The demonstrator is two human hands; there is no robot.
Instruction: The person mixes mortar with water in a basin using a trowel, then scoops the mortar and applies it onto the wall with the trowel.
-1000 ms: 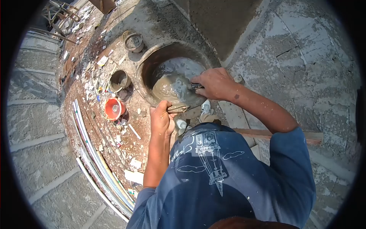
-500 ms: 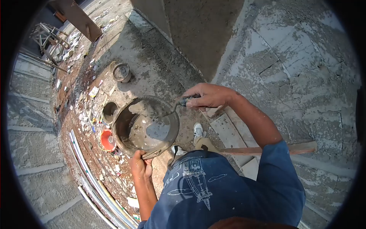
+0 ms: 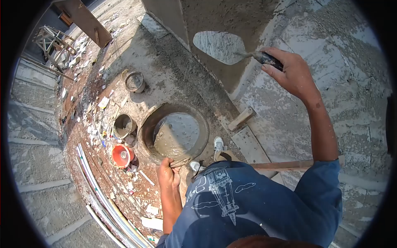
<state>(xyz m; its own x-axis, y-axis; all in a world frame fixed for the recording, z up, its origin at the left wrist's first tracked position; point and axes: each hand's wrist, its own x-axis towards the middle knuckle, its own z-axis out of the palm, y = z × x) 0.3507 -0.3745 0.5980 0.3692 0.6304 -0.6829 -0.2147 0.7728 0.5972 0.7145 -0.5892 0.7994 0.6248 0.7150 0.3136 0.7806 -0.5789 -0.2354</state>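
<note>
My right hand is closed around the dark handle of a trowel, held out at the upper right. The trowel's broad blade looks pale and wet, and it overlaps the brown plastered wall face; whether it touches the wall I cannot tell. Low in the middle, my left hand grips the near rim of a large round tub. Inside the tub is wet grey mortar, with a smooth watery patch on top. The left fingertips are partly hidden at the rim.
Left of the tub stand a small mortar bucket, a dark bucket and a red bucket. Long pipes lie among rubble. A wooden block and a plank are on the right.
My right hand has carried the trowel from over the tub up and right to the wall. The mortar heaped on its blade is no longer seen there. The left hand stays on the rim.
</note>
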